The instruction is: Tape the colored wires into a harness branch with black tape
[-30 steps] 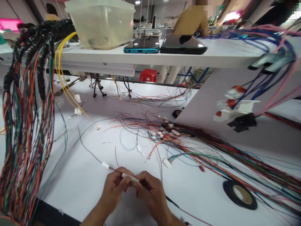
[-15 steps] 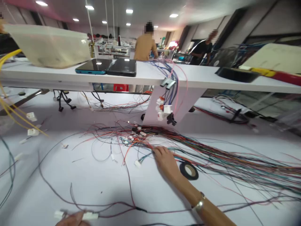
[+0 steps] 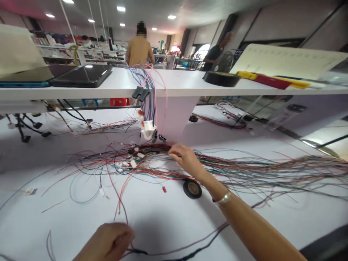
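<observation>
My right hand (image 3: 186,159) is over the long bundle of coloured wires (image 3: 233,165), thumb and fingers drawn together; anything between them is hidden. Close to its wrist, a roll of black tape (image 3: 192,189) lies on the white table. In the near foreground my left hand (image 3: 108,239) is closed, its fingers curled inward and partly blurred. Beside its fingertips runs a thin dark wire harness (image 3: 187,253) with a taped joint; whether the hand grips it is unclear. White connectors (image 3: 133,163) sit among the wire ends left of my right hand. A small red connector (image 3: 164,189) lies in front.
A raised white shelf (image 3: 179,81) crosses behind the wires, carrying phones (image 3: 83,76), another black tape roll (image 3: 220,78) and a yellow-and-red tool (image 3: 272,79). Blue and pink wires with connectors (image 3: 148,129) hang from its edge. Two people (image 3: 140,49) are in the background.
The view has swung right. My right hand has lifted and shifted toward the bundle's far side. My left hand has moved right, away from the white connectors it was touching.
</observation>
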Available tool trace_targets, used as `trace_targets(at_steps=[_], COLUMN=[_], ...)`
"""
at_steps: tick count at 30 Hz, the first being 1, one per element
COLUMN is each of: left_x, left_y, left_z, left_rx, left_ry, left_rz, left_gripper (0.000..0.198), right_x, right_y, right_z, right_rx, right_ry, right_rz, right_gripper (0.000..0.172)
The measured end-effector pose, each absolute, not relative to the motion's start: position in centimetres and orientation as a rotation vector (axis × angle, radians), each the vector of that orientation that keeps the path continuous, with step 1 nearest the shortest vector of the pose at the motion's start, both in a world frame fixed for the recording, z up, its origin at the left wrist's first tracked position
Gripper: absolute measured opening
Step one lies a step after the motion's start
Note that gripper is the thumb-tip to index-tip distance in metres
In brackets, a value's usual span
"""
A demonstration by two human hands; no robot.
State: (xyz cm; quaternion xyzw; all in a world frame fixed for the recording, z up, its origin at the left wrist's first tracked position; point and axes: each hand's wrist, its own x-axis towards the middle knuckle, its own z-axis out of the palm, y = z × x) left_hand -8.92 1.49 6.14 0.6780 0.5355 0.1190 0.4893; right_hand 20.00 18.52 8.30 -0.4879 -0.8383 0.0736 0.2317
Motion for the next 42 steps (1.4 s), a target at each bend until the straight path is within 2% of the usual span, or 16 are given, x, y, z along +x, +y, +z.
trace_targets(at_steps=[3,9,12,16,23,26,29,32,35,38,42], left_x=[-5.0,-0.6,0.5,0.6,2.0,3.0,3.0,2.1,1.0,0.0,-1.9], left_y=[4.4,7.0,7.3,7.7,8.4,9.0,9.4,8.7,7.4,6.5,6.1], left_z=[7.2,5.7,4.6,3.7,4.7,6.2,8.2,10.1,11.1,10.9,9.3], left_rx=[1.778,1.739,1.608,1.414,1.146,0.811,0.582,0.735,0.982,0.970,0.734], left_ry=[1.186,1.003,0.940,0.947,0.853,0.663,0.579,0.674,0.832,0.933,0.895], left_rz=[0.218,0.233,0.222,0.243,0.519,0.830,1.126,1.224,1.198,1.117,1.066], left_gripper=[0.030,0.028,0.029,0.029,0.031,0.042,0.036,0.024,0.034,0.042,0.042], right_x=[21.9,22.6,22.5,23.9,26.3,26.0,25.5,24.6,23.0,21.0,20.0], right_y=[15.5,13.0,14.0,14.7,11.8,10.3,9.1,8.3,7.8,8.0,9.3], right_z=[6.5,2.1,2.4,5.7,11.5,11.8,11.1,10.6,10.6,10.4,10.2], right_rx=[-1.394,-1.573,-1.522,-1.508,-1.400,-1.385,-1.312,-1.284,-1.256,-1.218,-1.140], right_ry=[-2.471,-2.551,-2.594,-2.509,-2.050,-1.872,-1.760,-1.677,-1.757,-1.747,-1.324], right_rz=[0.234,0.130,0.156,0.183,0.861,1.169,1.527,1.600,1.655,1.652,1.509], right_gripper=[0.020,0.018,0.016,0.013,0.030,0.035,0.035,0.032,0.034,0.035,0.033])
